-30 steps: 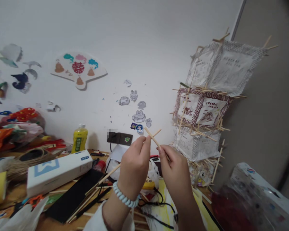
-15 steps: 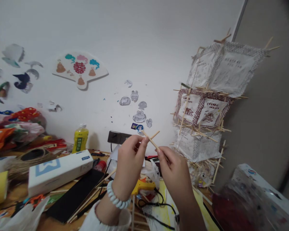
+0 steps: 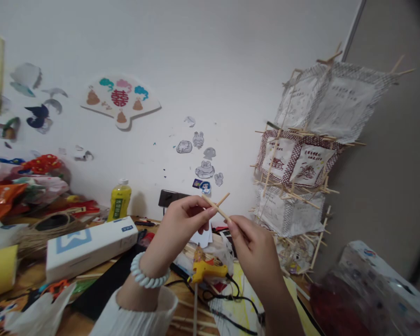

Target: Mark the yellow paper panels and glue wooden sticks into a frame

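Two thin wooden sticks cross in an X in front of the wall. My left hand [image 3: 182,221], with a pale coiled band on its wrist, pinches the sticks near their crossing. One wooden stick [image 3: 223,213] slants down into my right hand [image 3: 255,247], whose fingers are closed around its lower end. The other wooden stick [image 3: 224,199] points up and right from my left fingertips. Below and between my hands lies a yellow glue gun [image 3: 210,269] with a black cord. Whether the sticks are joined at the crossing I cannot tell.
A tiered lantern of sticks and drawn paper [image 3: 297,158] stands at the right. On the cluttered table are a white box [image 3: 91,249], a yellow-green bottle [image 3: 119,200], twine [image 3: 44,233] and a yellow roll [image 3: 2,273]. A clear plastic package [image 3: 364,289] sits front right.
My left hand has turned and its wrist has dropped to the left, uncovering more of the glue gun. My right hand stays nearly in place. The view has shifted slightly.
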`<state>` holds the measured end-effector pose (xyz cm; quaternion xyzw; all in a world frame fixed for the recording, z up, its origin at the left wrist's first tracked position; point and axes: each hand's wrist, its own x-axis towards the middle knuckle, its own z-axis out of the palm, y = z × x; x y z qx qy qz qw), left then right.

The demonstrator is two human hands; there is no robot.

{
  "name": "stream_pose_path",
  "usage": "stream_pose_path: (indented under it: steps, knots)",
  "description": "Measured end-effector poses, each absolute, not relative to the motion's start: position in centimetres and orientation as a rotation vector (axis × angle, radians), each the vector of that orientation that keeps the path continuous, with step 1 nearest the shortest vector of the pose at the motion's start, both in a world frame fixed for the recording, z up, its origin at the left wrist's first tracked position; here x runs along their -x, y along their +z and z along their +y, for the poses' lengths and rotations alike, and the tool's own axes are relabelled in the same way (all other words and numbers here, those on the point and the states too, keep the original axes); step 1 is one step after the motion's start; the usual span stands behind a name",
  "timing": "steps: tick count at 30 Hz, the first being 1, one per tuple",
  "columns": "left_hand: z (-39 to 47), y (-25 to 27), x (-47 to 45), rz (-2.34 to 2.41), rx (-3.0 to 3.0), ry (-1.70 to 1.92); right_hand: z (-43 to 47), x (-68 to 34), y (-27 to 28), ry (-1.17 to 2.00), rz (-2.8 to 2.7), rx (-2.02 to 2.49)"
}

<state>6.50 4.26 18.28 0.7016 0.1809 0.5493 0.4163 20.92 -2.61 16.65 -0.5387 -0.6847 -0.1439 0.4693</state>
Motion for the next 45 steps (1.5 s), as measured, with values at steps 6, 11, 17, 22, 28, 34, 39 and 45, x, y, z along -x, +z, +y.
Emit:
stream_pose_path:
  steps: [6,11,17,22,28,34,39,45]
  knots:
    - [4.3,18.4,-5.7,0.413,-1.791,1.249,-2.9,-21.7,16.8,-0.286,-1.764,1.294]
    - [5.0,17.7,-5.8,0.359,-1.837,1.111,-3.2,-22.9,17.1,-0.203,-1.850,1.309]
    - [4.9,17.3,-6.9,0.321,-1.791,1.103,-3.8,-23.9,17.2,-0.222,-1.873,1.354]
    - [4.6,17.5,-7.1,0.255,-1.723,1.052,-4.4,-24.0,17.5,-0.191,-1.903,1.348]
    - [3.8,17.8,-7.7,0.280,-1.685,1.128,-4.3,-24.3,17.4,-0.272,-1.899,1.342]
    - [3.1,17.8,-9.0,0.239,-1.637,1.166,-4.9,-24.9,17.6,-0.352,-1.845,1.355]
    - [3.4,17.6,-8.6,0.194,-1.630,1.074,-5.4,-25.2,17.6,-0.321,-1.872,1.345]
    - [3.6,17.7,-7.5,0.266,-1.806,1.044,-5.7,-25.0,17.6,-0.316,-1.921,1.367]
